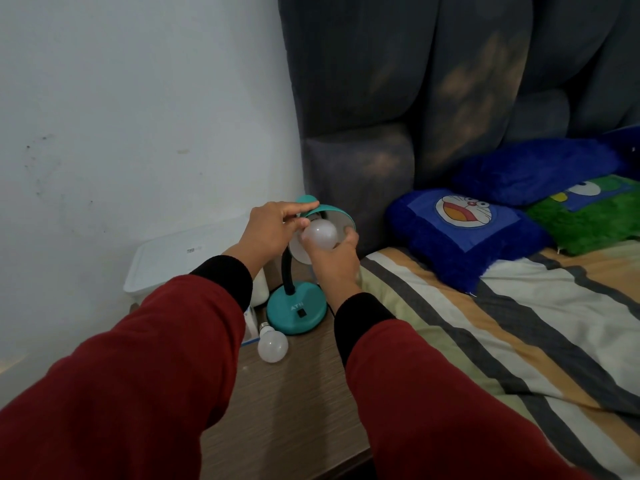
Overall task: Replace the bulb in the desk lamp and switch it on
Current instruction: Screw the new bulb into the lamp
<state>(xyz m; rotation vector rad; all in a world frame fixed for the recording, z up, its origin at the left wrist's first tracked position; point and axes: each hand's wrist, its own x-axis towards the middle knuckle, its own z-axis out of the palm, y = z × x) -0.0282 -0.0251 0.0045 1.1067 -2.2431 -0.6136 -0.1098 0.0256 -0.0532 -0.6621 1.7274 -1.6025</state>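
Observation:
A teal desk lamp stands on the wooden bedside table (304, 393), its round base (296, 311) bearing a black switch and its black neck curving up to a teal shade (334, 216). My left hand (273, 230) grips the back of the shade. My right hand (334, 258) holds a white bulb (319, 234) at the mouth of the shade; its screw end is hidden. A second white bulb (272, 345) lies on the table in front of the base, screw end pointing back left.
A white lidded plastic box (180, 258) stands against the wall behind the lamp. A small bulb carton (251, 327) lies left of the loose bulb. The bed with a striped sheet (502, 323) and blue pillows (464, 230) borders the table on the right.

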